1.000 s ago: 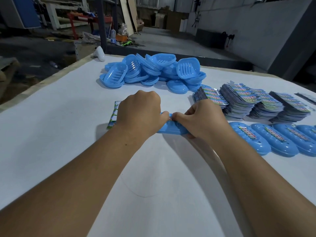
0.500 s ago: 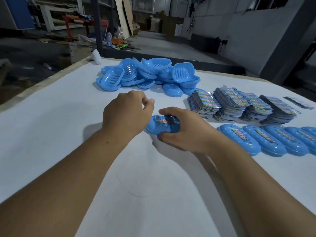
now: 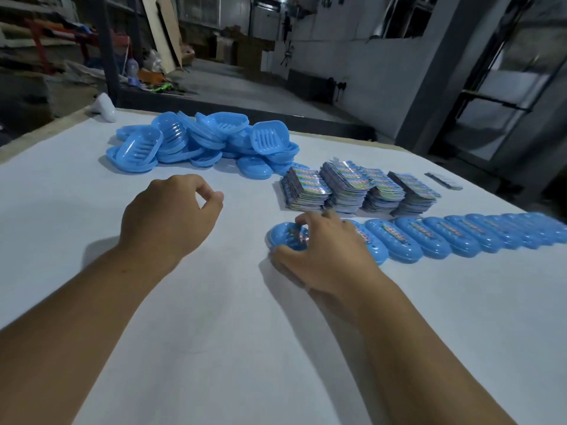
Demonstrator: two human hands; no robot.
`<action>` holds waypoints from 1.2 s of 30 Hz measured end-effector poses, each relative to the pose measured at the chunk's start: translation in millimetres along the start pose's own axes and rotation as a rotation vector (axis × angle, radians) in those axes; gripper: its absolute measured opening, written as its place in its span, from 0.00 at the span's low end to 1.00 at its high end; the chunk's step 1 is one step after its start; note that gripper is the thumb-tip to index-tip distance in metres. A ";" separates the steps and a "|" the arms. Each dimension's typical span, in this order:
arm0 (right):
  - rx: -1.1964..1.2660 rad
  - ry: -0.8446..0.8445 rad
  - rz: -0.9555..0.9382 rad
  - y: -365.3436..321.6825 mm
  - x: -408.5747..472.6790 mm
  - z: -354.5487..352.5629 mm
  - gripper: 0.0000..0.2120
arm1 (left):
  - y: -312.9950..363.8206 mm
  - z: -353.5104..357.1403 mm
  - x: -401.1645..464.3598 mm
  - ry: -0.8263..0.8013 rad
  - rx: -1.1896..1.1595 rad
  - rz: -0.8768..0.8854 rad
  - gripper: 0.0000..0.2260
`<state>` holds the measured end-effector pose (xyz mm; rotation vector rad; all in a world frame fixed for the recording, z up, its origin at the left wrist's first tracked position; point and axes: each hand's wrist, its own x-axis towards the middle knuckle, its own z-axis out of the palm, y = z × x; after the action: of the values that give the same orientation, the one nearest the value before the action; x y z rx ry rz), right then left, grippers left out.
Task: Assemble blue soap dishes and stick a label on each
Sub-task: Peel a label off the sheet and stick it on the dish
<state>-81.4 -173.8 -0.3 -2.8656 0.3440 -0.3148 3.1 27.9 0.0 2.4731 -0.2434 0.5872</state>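
1. Since half a second ago the right hand (image 3: 325, 253) has carried the labelled soap dish (image 3: 285, 237) rightward to the left end of the row of finished dishes (image 3: 460, 234); its fingers curl over the dish, thumb on the near edge.
2. Left hand (image 3: 167, 216) has let go and hovers apart, fingers loosely curled, gripping nothing.
3. Colourful label print is too blurred to read, on the dishes and on the stacks of label sheets (image 3: 359, 187) alike.
4. White table (image 3: 214, 332) in a dim workshop.
5. Loose pile of unassembled dish halves (image 3: 202, 142) lies at the far side, a white object (image 3: 104, 107) at the corner.
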 end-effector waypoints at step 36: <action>0.158 0.052 -0.086 -15.2 34.5 -7.2 0.17 | -4.0 3.4 -2.4 -0.148 0.030 -0.007 0.12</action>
<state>-47.2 -169.8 16.8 -2.7254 0.1959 -0.4138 3.3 29.3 -5.6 2.5486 -0.2854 0.4080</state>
